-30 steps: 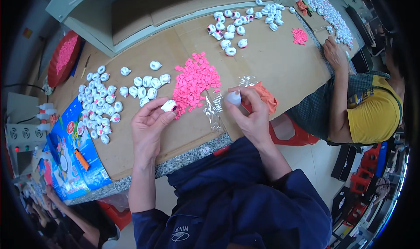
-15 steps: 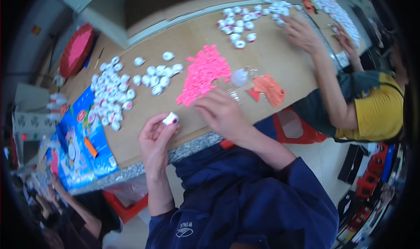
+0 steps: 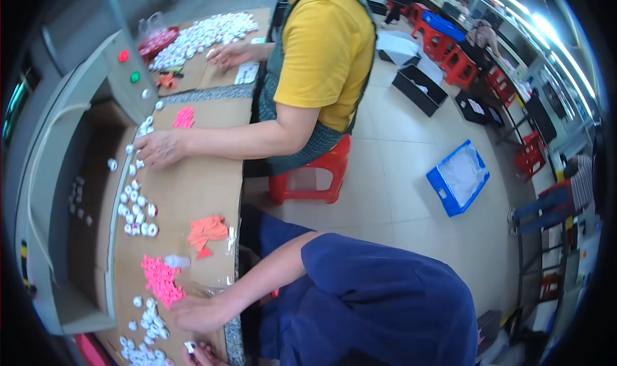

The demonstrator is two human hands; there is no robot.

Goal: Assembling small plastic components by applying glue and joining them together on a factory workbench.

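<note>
At the lower edge my left hand [image 3: 204, 355] is closed, pinching a small white piece with a dark spot [image 3: 190, 347]. Just beyond it my right hand [image 3: 200, 312] hangs over the cardboard at the near end of a pile of small pink pieces [image 3: 162, 279]. Its back faces up and the fingertips are too blurred to show what they hold. Several white rounded pieces [image 3: 152, 321] lie to the left of my hands. Beyond the pink pile are a small translucent bottle [image 3: 177, 261] and an orange cloth [image 3: 207, 230].
A grey machine with a wide opening [image 3: 96, 192] borders the table's left side. A co-worker in a yellow shirt [image 3: 321, 51] sits farther along on a red stool [image 3: 315, 176], one hand [image 3: 160, 149] among white pieces. A blue crate [image 3: 457, 178] stands on the floor at right.
The view has swung to the right, so the table now runs along the left and the floor shows. My left hand still holds the white piece; my right hand stays near the pink pile.
</note>
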